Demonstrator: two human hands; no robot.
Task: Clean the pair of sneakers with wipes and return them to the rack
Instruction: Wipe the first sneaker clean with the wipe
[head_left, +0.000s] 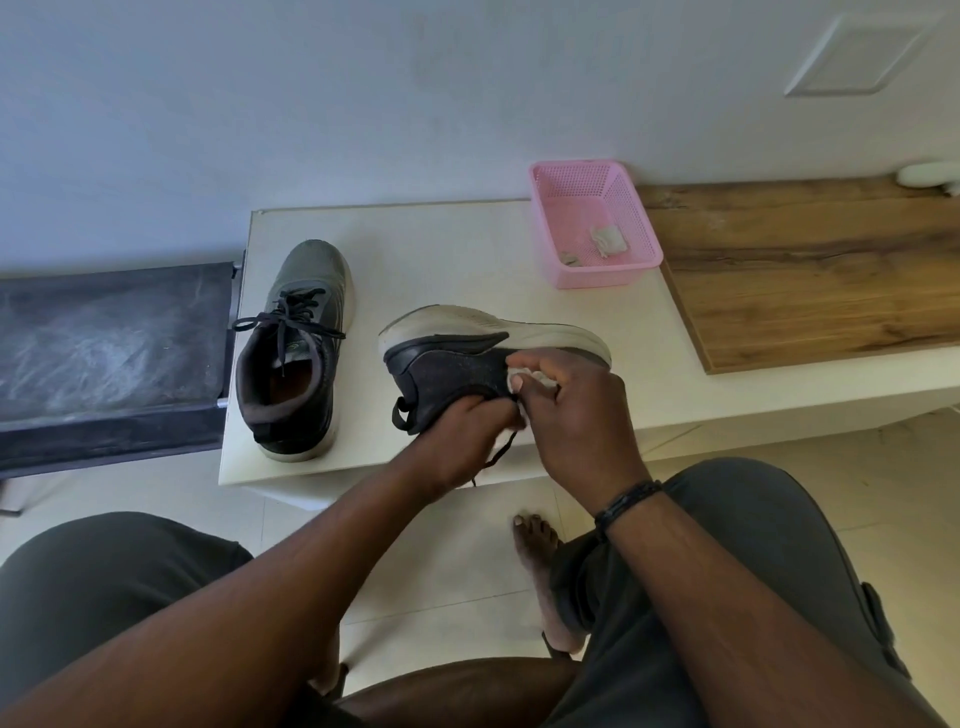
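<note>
A: Going from the left, what could go wrong?

B: The rack (111, 353) sits empty beside the table (457, 249). The upright shoe (296, 348) stands near the table's front-left edge, so a stray elbow could knock it off. Next to it, the tipped shoe (467, 358) lies on its side, sole away from the person. The left hand (462, 436) has its fingers curled round the collar; if that hold loosens, I'd expect the shoe to skid under the rubbing.

A: And the right hand (576, 410)?

B: Its fingers pinch a white wipe (524, 379) against the upper. A lace (498, 452) dangles there and could snag.

A: Any containers?

B: A pink basket (550, 228) holds crumpled used wipes (605, 240).
</note>
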